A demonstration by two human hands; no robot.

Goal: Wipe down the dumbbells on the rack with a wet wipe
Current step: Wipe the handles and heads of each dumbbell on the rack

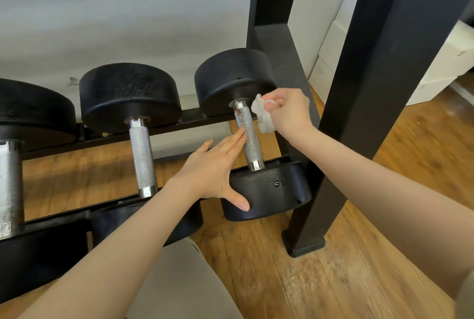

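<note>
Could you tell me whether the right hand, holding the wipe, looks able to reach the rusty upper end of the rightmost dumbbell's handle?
Probably yes. The right hand holds the wipe just beside the handle, with nothing between; the left hand touches it lower down.

A wood plank floor [320, 280] fills the lower frame. A grey-white wall [115, 11] spans the upper left, scuffed at one spot near the left edge. Two black posts [379, 88] rise at upper centre and right, the nearer ending in a foot on the floor; white boxes [451, 62] stand stacked at the far right.
</note>
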